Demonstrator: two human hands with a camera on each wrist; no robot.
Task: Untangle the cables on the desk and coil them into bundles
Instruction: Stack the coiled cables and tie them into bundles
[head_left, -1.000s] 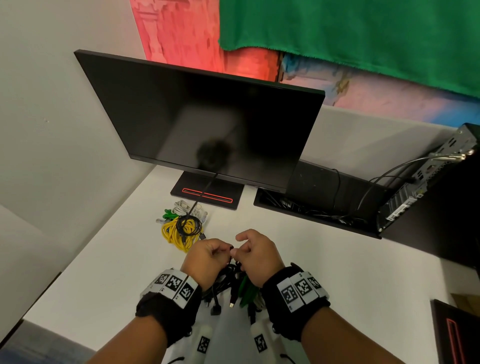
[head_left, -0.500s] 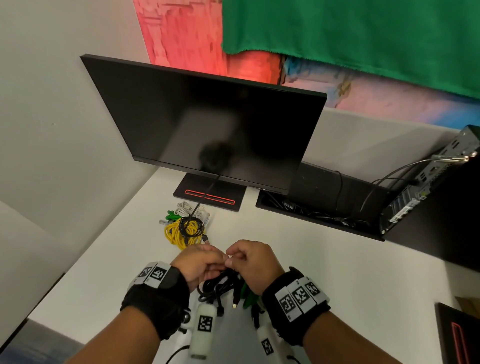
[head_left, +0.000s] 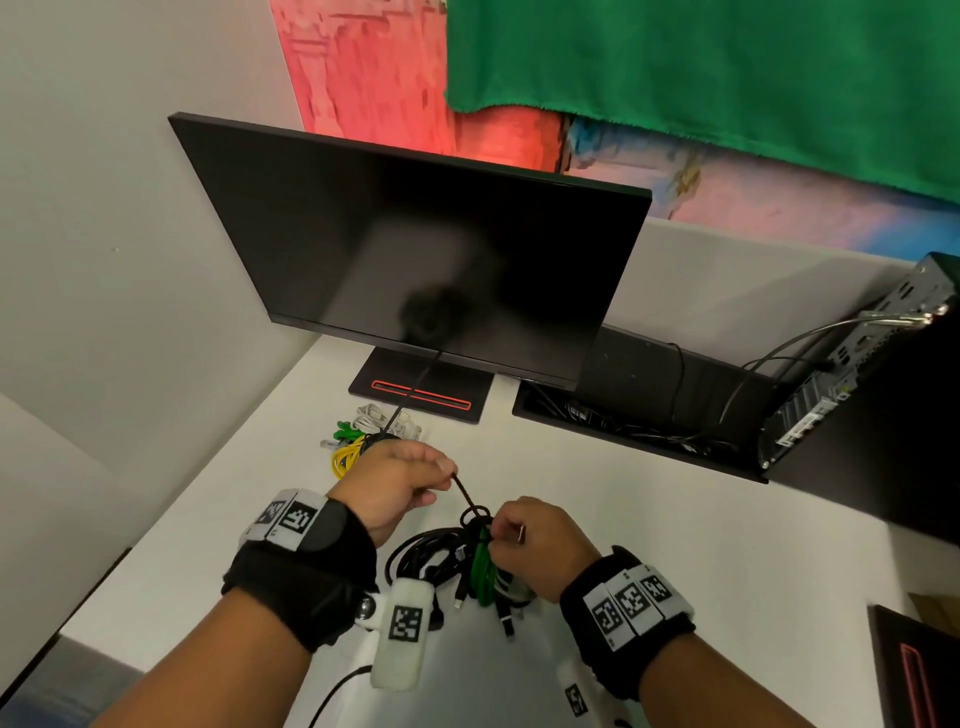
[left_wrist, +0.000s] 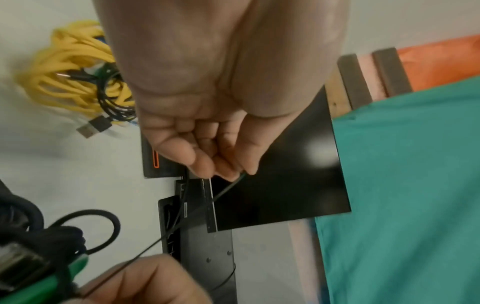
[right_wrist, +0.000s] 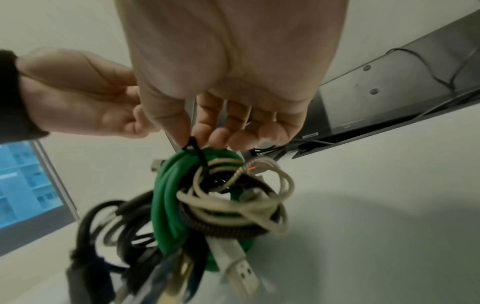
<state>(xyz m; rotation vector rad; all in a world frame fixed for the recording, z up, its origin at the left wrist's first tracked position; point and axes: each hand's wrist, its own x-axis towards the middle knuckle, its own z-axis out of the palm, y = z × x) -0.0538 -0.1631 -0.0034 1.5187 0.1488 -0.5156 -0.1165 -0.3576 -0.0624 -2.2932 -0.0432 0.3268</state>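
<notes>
A tangled bundle (head_left: 467, 566) of black, green (right_wrist: 168, 195) and beige (right_wrist: 246, 205) cables hangs over the white desk (head_left: 649, 545) in front of me. A thin black tie (head_left: 467, 501) loops round its top. My right hand (head_left: 493, 535) pinches that tie between thumb and forefinger right at the bundle (right_wrist: 193, 144). My left hand (head_left: 441, 475), up and to the left, pinches the tie's free end (left_wrist: 241, 174) and holds it taut. Several plugs dangle below the bundle.
A yellow cable coil (head_left: 345, 457) with a black USB cable (left_wrist: 114, 98) on it lies behind my left hand, beside white and green cables (head_left: 363, 421). A monitor (head_left: 415, 249) on its base (head_left: 421, 384), a black cable tray (head_left: 623, 421) and a computer case (head_left: 831, 389) line the back.
My hands, pressed together over the bundle before, have parted. The left hand has moved up and left, drawing the thin black tie out taut.
</notes>
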